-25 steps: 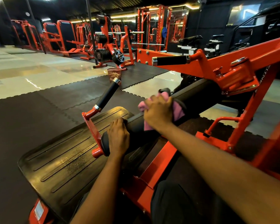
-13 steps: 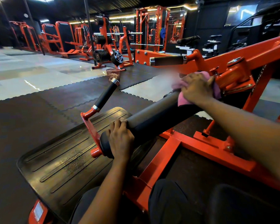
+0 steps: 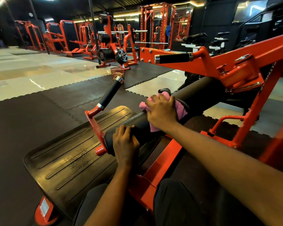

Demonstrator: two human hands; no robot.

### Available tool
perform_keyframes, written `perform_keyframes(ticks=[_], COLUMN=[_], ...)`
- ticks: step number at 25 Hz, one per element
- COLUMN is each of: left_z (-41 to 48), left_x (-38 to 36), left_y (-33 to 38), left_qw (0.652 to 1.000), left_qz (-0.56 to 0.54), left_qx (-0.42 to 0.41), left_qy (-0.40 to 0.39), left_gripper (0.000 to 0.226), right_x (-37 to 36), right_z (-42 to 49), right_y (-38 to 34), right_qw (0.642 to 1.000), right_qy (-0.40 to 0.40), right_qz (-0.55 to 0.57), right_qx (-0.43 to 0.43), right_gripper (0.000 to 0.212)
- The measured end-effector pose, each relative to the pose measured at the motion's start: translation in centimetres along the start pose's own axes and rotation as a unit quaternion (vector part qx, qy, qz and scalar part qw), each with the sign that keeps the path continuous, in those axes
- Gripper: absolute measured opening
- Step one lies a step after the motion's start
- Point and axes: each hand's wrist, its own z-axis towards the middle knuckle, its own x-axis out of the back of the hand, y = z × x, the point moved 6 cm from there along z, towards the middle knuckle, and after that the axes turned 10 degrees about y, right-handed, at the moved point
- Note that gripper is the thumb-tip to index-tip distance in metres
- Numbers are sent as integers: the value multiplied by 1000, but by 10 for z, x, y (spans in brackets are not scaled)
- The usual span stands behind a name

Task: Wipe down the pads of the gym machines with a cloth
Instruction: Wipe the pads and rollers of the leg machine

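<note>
My right hand (image 3: 162,113) clamps the pink cloth (image 3: 180,108) against the black roller pad (image 3: 201,90), fingers curled over it; my left hand (image 3: 125,141) grips the pad's near end

left hand (image 3: 125,141) and right hand (image 3: 162,112) both palm-down and curled, right farther forward

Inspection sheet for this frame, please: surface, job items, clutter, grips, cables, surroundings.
Surface: black roller pad on an orange machine frame, beside a ribbed footplate.
Job's things: pink cloth bunched on the pad's middle.
Clutter: mesh bin on the floor beyond the machine.
Grips: left hand holds the pad's near end; right hand clutches the cloth against the pad.
Cables: nothing seen.
Surroundings: orange racks, weight plates, rubber mats, tiled floor.
</note>
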Motion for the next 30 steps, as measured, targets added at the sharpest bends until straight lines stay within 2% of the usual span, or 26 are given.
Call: perform_keyframes(ticks=[2, 3, 6, 8, 11, 13, 15, 18, 20, 22, 23, 24, 26, 27, 30], left_z=[4, 6, 7, 8, 12, 15, 16, 22, 28, 39, 45, 51, 64, 70, 79], left_x=[4, 6, 10, 10, 11, 12, 17, 31, 37, 36, 34, 30, 10, -8, -60], left_y=[-3, -4, -7, -10, -16, -22, -33, -42, -37, -25, -15, -2, 30, 45, 81], left_qw=[1000, 1000, 1000, 1000, 998, 997, 996, 991, 988, 989, 991, 992, 996, 993, 962], left_qz=[-10, -11, -11, -18, -49, -67, -66, -70, -69, -68, -71, -63, 5, 52, 131], left_qx=[3, 3, 5, 9, 21, 42, 65, 103, 119, 109, 96, 85, 89, 105, 172], left_qy=[-5, -6, -14, -16, -15, -12, 6, 58, 71, 68, 69, 69, 29, -18, -164], left_gripper=[29, 29, 34, 35, 31, 30, 32, 37, 39, 34, 31, 28, 35, 44, 73], right_x=[4, 10, 31, 36, 26, 11, -7, -20, -17, 0, 8, 18, 26, 20, -4], right_z=[8, 15, 38, 45, 45, 39, 29, 11, 7, 20, 30, 40, 46, 40, 12], right_y=[27, 52, 141, 167, 130, 79, 26, -41, -64, -50, -29, 0, 68, 95, 133], right_qw=[1000, 1000, 993, 988, 986, 991, 996, 997, 996, 983, 972, 966, 954, 954, 973], right_qy=[8, 20, 45, 39, 47, 9, -31, -70, -89, -97, -57, 8, 107, 108, 90], right_qz=[-9, -17, -36, -49, -62, -12, -18, -32, 8, 156, 215, 225, 171, 137, 81], right_qx=[20, 5, -102, -139, -147, -131, -81, -10, 32, -22, -71, -125, -221, -245, -196], right_gripper=[34, 37, 37, 32, 26, 20, 19, 27, 39, 41, 39, 38, 33, 29, 35])
